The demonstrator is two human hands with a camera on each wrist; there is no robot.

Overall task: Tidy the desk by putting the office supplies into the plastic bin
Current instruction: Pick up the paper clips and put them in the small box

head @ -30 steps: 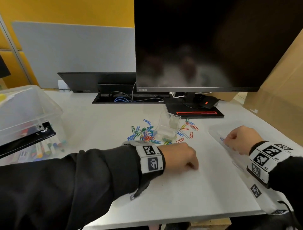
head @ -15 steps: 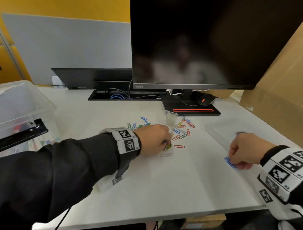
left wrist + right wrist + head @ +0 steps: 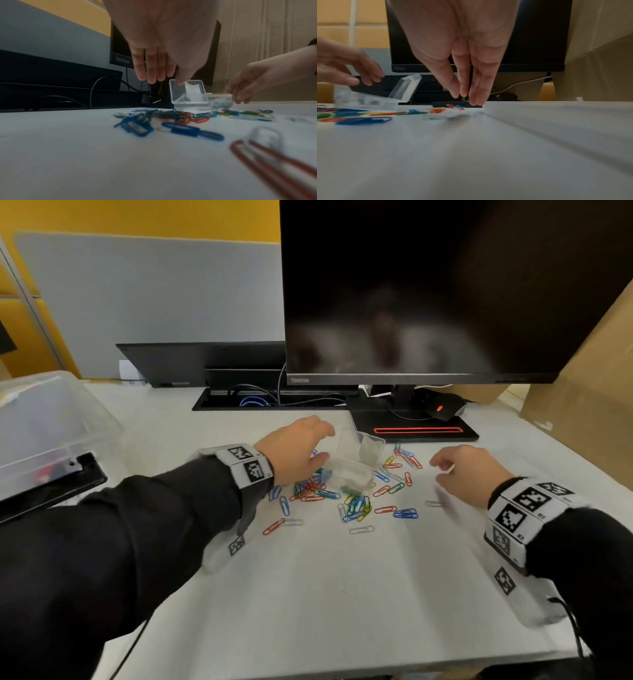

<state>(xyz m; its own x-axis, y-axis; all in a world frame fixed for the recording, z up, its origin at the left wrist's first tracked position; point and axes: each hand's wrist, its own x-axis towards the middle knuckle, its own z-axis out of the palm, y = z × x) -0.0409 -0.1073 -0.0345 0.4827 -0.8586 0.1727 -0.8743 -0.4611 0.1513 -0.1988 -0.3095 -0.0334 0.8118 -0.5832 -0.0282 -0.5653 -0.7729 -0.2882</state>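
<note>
Many coloured paper clips point(image 3: 342, 498) lie scattered on the white desk point(image 3: 325, 594) around a small clear box point(image 3: 359, 462) whose lid stands up. My left hand point(image 3: 323, 443) hovers at the box's left side with fingers point(image 3: 150, 67) straight, holding nothing; its thumb tip overlaps the lid's top edge in the left wrist view. My right hand point(image 3: 440, 472) is just right of the clips, fingers point(image 3: 462, 83) straight and pointing down near the desk, empty. The clear plastic bin point(image 3: 51, 422) stands at the far left with pens inside.
A black monitor point(image 3: 428, 302) and its base point(image 3: 411, 429) stand right behind the clips, with a cable tray point(image 3: 267, 402) to the left. A cardboard sheet point(image 3: 582, 392) leans at the right. A black clipboard point(image 3: 51, 487) rests against the bin. A pale flat slab point(image 3: 556, 109) lies by my right hand.
My left hand rose from the clips and opened beside the clear box. My right hand moved left toward the clips and opened; the blue clip it pinched is no longer in it.
</note>
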